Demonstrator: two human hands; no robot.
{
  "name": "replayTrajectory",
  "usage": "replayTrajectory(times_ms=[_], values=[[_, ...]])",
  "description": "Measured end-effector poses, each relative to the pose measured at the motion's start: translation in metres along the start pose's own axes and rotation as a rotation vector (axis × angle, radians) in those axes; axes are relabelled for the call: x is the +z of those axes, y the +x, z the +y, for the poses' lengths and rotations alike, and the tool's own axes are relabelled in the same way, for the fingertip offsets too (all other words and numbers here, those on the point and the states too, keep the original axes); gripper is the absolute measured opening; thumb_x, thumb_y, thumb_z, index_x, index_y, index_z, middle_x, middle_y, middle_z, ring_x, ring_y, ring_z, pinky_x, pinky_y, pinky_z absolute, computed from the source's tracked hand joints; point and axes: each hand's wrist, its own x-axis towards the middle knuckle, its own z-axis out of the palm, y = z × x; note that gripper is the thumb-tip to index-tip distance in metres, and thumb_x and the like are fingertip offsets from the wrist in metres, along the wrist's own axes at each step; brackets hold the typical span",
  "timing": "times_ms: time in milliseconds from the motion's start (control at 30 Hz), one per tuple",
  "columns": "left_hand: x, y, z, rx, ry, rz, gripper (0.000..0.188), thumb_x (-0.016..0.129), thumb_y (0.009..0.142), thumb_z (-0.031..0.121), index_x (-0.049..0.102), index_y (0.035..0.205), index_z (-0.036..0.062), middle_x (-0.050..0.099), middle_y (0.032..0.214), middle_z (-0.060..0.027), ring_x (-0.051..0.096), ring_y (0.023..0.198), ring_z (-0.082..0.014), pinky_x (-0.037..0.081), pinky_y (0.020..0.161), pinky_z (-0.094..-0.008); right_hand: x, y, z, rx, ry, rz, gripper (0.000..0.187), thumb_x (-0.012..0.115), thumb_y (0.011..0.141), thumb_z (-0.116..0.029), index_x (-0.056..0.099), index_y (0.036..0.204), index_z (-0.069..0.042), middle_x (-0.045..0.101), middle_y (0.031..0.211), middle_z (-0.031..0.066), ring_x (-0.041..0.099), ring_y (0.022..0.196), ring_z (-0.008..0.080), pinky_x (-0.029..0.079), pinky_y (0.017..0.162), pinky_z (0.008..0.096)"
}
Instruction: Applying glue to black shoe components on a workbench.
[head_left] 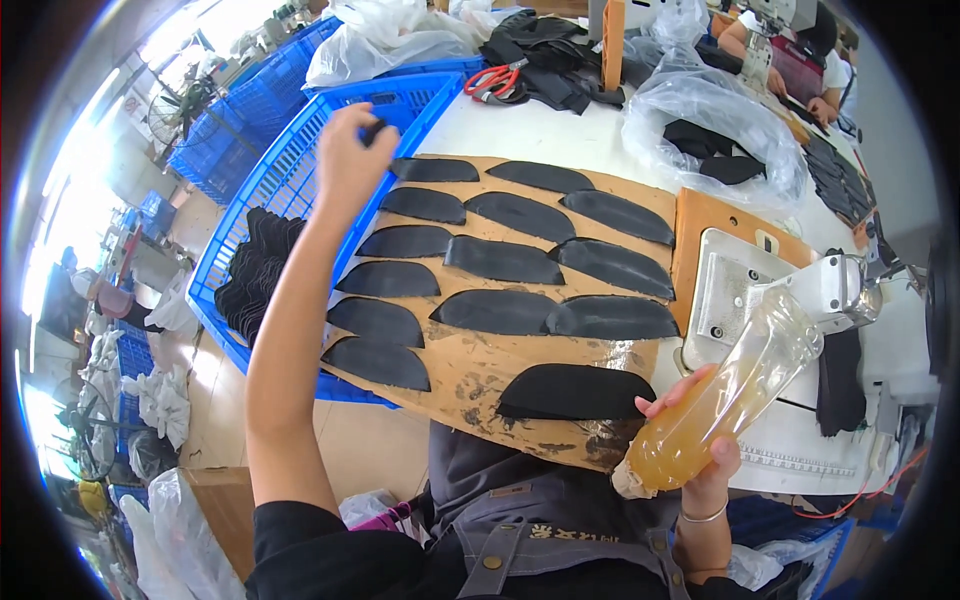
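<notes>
Currently, the left hand (348, 155) pinches a dark item (373, 131) above the basket (425, 128); the right hand (712, 472) grips a tilted bottle (690, 425) near the black pieces (575, 392) on cardboard (462, 385).

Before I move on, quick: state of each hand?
Left hand: closed on a small dark item, over the blue basket.
Right hand: closed around the clear bottle of amber liquid, tilted neck-down.
</notes>
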Motion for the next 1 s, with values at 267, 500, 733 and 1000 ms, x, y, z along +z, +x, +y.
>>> replayTrajectory(times_ms=[267,500,733,1000], values=[[0.081,-0.018,-0.007,-0.191,0.061,-0.417,0.042,0.055,0.079,0.042,0.065,0.067,0.0039,0.064,0.087,-0.0150,0.058,0.093,-0.0316,0.041,0.084,-0.0396,0.000,0.003,0.000,-0.012,-0.072,0.038,0.070,0.066,0.067,-0.036,0.036,0.122,-0.004,0.051,0.094,0.0140,0.060,0.089,0.0310,0.048,0.091,0.0493],[0.084,-0.015,-0.005,-0.456,0.150,-0.593,0.054,0.059,0.074,0.056,0.065,0.081,0.0035,0.063,0.098,-0.0157,0.057,0.098,-0.0287,0.041,0.086,-0.0370,-0.004,0.002,-0.002,-0.017,-0.016,0.016,0.071,0.070,0.068,-0.033,0.037,0.124,-0.004,0.054,0.100,0.0171,0.059,0.093,0.0322,0.046,0.090,0.0503],[0.072,-0.021,0.008,-0.564,0.200,-0.536,0.096,0.048,0.070,0.078,0.039,0.128,0.0022,0.029,0.140,-0.0206,0.020,0.134,-0.0350,0.015,0.107,-0.0519,-0.003,0.001,-0.001,-0.015,-0.035,0.012,0.070,0.067,0.070,-0.036,0.036,0.124,-0.003,0.053,0.100,0.0161,0.059,0.092,0.0311,0.047,0.088,0.0489],[-0.017,-0.081,0.083,-0.041,-0.330,-0.442,0.048,0.052,0.088,0.025,0.041,0.131,0.0052,0.043,0.133,-0.0174,0.043,0.121,-0.0293,0.031,0.102,-0.0373,0.002,0.004,-0.011,-0.111,-0.035,-0.037,0.072,0.070,0.069,-0.033,0.036,0.125,-0.005,0.052,0.103,0.0158,0.057,0.094,0.0306,0.046,0.089,0.0477]])
